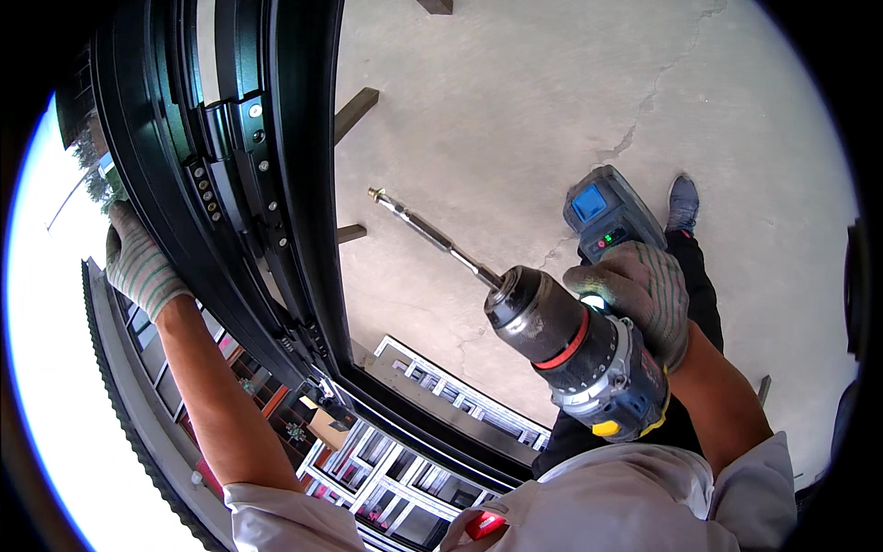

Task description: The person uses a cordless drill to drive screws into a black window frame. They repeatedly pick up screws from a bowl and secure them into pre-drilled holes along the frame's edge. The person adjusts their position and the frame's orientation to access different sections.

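Pale concrete floor (497, 101) beyond. Right hand (644, 290) closed around the drill (575, 345), whose bit (440, 240) slants leftward and forward from it toward, but apart from, the black frame (308, 138). Left hand (144, 262), nearer the frame, lies along its outer edge; whether clamped, I cannot tell.

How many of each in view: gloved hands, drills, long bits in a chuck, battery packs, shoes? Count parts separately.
Gloved hands: 2
Cordless drill: 1
Long bit: 1
Battery pack: 1
Shoe: 1
Total: 6
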{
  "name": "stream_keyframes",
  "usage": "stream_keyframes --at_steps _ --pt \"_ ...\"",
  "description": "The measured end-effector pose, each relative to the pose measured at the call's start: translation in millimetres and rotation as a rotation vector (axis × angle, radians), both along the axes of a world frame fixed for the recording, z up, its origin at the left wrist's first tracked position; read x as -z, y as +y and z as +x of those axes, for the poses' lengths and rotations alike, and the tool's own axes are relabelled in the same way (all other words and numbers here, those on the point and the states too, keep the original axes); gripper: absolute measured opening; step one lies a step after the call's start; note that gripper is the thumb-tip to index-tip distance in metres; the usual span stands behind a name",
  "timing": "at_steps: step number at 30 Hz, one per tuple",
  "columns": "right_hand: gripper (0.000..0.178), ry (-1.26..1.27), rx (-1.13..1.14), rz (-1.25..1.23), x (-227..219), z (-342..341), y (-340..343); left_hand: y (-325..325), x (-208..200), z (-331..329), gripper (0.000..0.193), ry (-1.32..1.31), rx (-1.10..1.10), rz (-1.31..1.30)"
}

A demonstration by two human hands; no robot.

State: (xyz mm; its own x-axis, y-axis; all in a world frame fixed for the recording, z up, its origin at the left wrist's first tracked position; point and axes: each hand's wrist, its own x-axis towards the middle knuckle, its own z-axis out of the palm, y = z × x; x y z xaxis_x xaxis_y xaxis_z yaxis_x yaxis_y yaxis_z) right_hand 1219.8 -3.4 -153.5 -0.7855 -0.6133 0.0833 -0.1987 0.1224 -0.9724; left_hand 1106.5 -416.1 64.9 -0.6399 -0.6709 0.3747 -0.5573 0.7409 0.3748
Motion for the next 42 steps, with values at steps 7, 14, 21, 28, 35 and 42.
stream_keyframes --at_steps 7,14,21,28,35,42 --pt "0.041 0.060 0.043 -0.085 18.2 3.5 -8.9 13.2 -2.9 -3.2 0.048 -0.012 -0.021 -0.015" --pt "0.041 0.015 0.078 -0.144 30.5 6.9 -20.7 18.8 0.1 -5.4 0.046 -0.014 -0.040 -0.007" --pt "0.043 0.031 0.061 -0.153 42.3 7.6 -27.9 12.6 -4.3 -3.3 0.044 -0.008 -0.026 -0.030" --pt "0.049 0.046 0.104 -0.197 46.1 8.9 -32.9 12.0 -6.0 -3.9 0.045 -0.019 -0.018 -0.038" --pt "0.049 0.080 0.093 -0.174 40.6 3.4 -32.1 17.9 -4.0 -6.1 0.045 0.007 -0.004 0.011" --pt "0.048 0.063 0.092 -0.169 32.4 1.5 -35.3 32.8 3.2 -9.8 0.046 0.008 -0.022 0.010"
